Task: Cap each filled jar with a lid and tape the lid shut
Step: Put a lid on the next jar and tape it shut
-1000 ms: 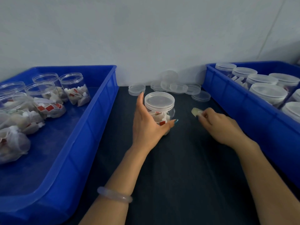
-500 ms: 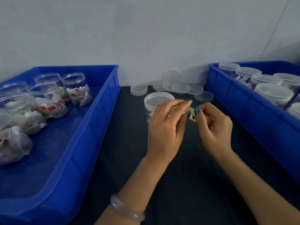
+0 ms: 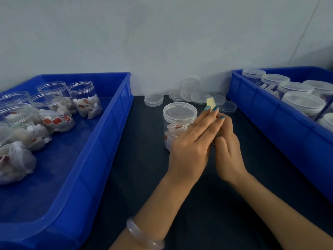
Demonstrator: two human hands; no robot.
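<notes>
Head view: the left hand (image 3: 191, 150) is pinching a pale tape (image 3: 210, 103) strip at its fingertips, probably readying it for sealing. The right hand (image 3: 228, 152) is curling just behind it; its grip I cannot tell. The capped jar (image 3: 177, 127) is standing just left of the left fingers. Its red tags are showing nothing readable.

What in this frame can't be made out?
Head view only:
1. Which hand pinches the tape piece: the left hand covers the right hand's grip.
2. The capped jar's lower right side: behind the left hand.
3. Lidded jars in the right bin: cut by the right edge.
</notes>
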